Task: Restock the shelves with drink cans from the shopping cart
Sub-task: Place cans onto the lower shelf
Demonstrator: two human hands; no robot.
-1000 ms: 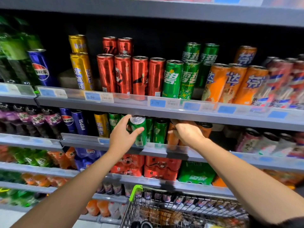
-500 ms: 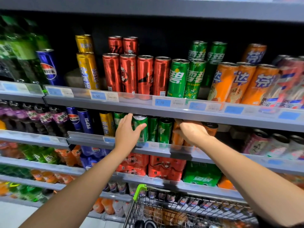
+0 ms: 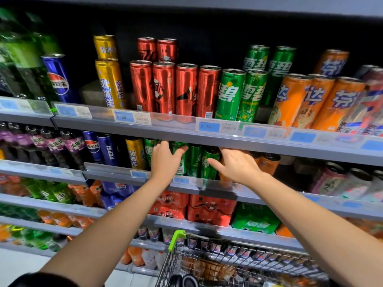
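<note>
I see a grey shelving unit (image 3: 207, 139) filling the view, its tiers running left to right and tilting down toward the right. The back panel (image 3: 207, 32) behind the top tier is black and lies in shadow. Clear plastic strips (image 3: 176, 119) along the shelf edges carry blue price labels (image 3: 209, 126). At lower left I make out a patch of pale floor (image 3: 16, 266). Light falls evenly from the front.

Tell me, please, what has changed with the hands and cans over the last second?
The left hand has pushed its green can deeper onto the second shelf, still gripping it. The right hand, earlier curled around an orange can, now has its fingers spread. The upper rows stayed as they were.
</note>
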